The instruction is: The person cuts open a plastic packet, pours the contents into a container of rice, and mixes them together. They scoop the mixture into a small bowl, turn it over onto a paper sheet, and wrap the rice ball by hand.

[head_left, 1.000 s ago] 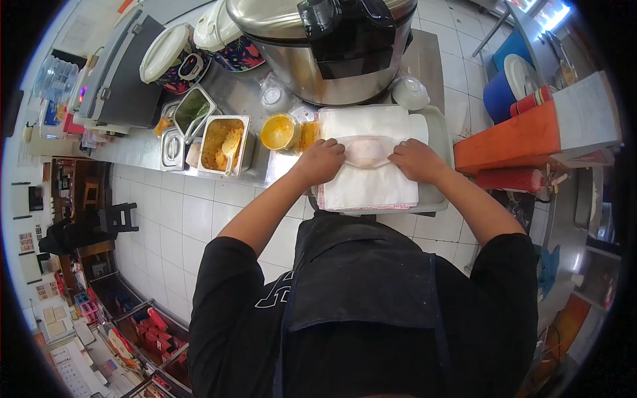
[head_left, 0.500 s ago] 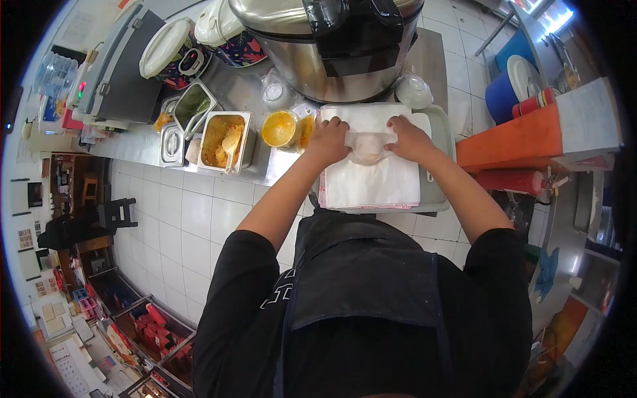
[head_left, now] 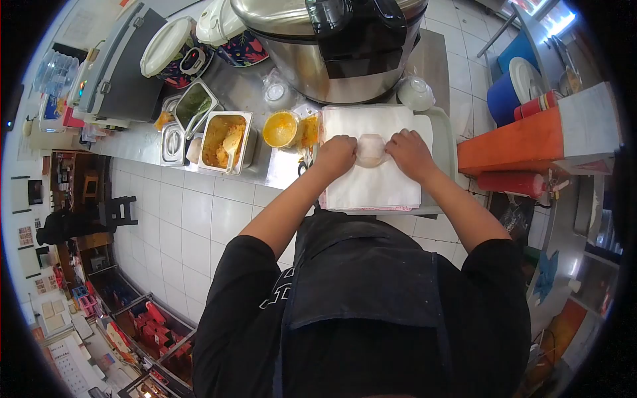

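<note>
A small pale bundle in clear plastic (head_left: 371, 150) rests on a stack of white paper sheets (head_left: 375, 189), on a grey-green tray (head_left: 443, 132). At the bundle's left side, my left hand (head_left: 337, 156) is closed on its wrap. My right hand (head_left: 409, 154) pinches the wrap at the right side, fingers curled. Left of the tray stand a round container of yellow-orange food (head_left: 281, 129) and a steel pan of orange food (head_left: 224, 142) with a pale spoon in it.
A large steel cooker (head_left: 292, 56) stands behind the tray. A plastic-wrapped bowl (head_left: 416, 93) is at the tray's back right. Further left are a pan of greens (head_left: 194, 108) and a steel lid (head_left: 173, 144). An orange panel (head_left: 507, 146) rises at the right.
Both hands have moved slightly toward my body and closer around the bundle. The plastic, spread wide between them before, is now gathered closer round it.
</note>
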`<action>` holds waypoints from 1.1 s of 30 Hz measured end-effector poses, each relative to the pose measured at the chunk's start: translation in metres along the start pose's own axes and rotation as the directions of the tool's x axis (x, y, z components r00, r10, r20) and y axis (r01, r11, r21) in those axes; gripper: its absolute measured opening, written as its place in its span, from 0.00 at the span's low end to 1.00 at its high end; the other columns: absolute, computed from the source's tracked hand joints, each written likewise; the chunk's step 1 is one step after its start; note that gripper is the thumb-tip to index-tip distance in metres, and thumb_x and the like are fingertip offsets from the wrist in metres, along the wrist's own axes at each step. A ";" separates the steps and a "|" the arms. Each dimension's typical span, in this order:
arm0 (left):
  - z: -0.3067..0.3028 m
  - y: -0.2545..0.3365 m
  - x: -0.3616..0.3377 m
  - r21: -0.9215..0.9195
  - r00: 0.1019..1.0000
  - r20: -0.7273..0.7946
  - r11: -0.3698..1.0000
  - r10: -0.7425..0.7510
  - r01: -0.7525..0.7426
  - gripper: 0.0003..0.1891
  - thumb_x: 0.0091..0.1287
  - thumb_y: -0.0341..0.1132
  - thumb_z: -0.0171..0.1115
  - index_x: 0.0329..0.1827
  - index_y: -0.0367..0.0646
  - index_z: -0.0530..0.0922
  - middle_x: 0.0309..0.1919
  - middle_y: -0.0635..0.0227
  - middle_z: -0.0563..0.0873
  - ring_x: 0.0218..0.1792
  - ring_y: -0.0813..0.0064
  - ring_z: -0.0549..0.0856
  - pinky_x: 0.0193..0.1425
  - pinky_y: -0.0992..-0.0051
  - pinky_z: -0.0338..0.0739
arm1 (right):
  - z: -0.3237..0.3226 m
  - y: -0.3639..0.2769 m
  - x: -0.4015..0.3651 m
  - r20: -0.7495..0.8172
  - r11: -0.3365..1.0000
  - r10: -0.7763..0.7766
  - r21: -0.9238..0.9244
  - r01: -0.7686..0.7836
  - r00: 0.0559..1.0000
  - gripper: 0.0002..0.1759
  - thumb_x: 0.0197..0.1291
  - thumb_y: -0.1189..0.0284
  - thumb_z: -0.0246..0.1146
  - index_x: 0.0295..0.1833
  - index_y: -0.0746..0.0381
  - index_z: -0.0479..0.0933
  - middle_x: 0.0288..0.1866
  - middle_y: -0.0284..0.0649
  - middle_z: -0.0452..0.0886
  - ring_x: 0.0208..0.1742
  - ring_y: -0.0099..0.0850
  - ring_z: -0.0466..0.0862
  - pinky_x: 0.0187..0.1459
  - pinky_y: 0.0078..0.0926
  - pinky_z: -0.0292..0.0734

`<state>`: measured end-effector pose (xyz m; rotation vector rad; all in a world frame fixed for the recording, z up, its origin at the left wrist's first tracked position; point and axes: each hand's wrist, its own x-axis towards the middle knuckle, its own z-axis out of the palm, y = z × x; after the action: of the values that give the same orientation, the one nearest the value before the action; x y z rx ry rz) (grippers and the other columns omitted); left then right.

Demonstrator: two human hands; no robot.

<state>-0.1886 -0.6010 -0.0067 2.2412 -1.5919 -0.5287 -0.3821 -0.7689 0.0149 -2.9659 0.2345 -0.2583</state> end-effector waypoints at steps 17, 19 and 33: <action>-0.035 0.013 -0.005 -0.104 0.970 0.235 0.991 -0.060 0.087 0.33 0.56 0.44 0.81 0.61 0.40 0.78 0.48 0.55 0.89 0.53 0.55 0.88 0.58 0.59 0.82 | -0.002 0.013 0.000 0.226 0.721 0.477 0.453 -0.525 0.849 0.09 0.60 0.75 0.67 0.47 0.59 0.83 0.54 0.45 0.84 0.54 0.45 0.84 0.57 0.44 0.79; -0.024 0.006 -0.001 -0.111 0.977 0.213 0.993 -0.025 0.049 0.36 0.54 0.45 0.82 0.63 0.41 0.76 0.49 0.55 0.89 0.56 0.52 0.87 0.59 0.56 0.81 | -0.007 0.000 0.002 0.033 0.813 0.533 0.255 -0.523 0.845 0.08 0.60 0.74 0.69 0.45 0.59 0.81 0.50 0.47 0.84 0.53 0.47 0.85 0.55 0.46 0.80; -0.017 0.012 -0.019 -0.144 0.997 0.074 0.988 -0.037 0.048 0.31 0.57 0.40 0.78 0.63 0.41 0.77 0.43 0.60 0.89 0.50 0.57 0.87 0.54 0.59 0.82 | 0.003 -0.034 0.007 0.368 0.518 0.678 0.376 -0.768 0.637 0.26 0.74 0.51 0.56 0.44 0.65 0.85 0.46 0.54 0.87 0.45 0.53 0.87 0.48 0.49 0.80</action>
<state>-0.1955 -0.5852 0.0160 2.1737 -1.4904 -0.7204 -0.3697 -0.7367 0.0188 -2.0893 1.1611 0.0616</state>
